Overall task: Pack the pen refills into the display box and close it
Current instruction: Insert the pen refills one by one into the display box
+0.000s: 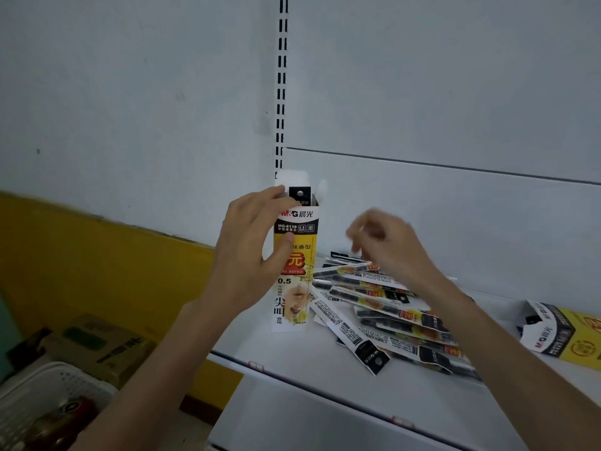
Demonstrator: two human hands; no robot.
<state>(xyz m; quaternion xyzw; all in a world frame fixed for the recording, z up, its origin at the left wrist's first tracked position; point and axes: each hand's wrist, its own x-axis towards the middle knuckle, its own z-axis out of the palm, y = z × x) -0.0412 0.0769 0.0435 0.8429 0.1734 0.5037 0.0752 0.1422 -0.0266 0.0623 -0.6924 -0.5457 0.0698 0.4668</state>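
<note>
Head view: display box (294, 288), judged light and crushable, is gripped near its top by left hand (247, 255); right hand (387, 242) is blurred, its grasp untellable.

White basket (61, 380), cardboard carton (97, 341) (green print)

Head view, close, down onto shelf (292, 359)

Dim, flat light; right hand (383, 242) motion-blurred, edges bowed by wide lens.
</note>
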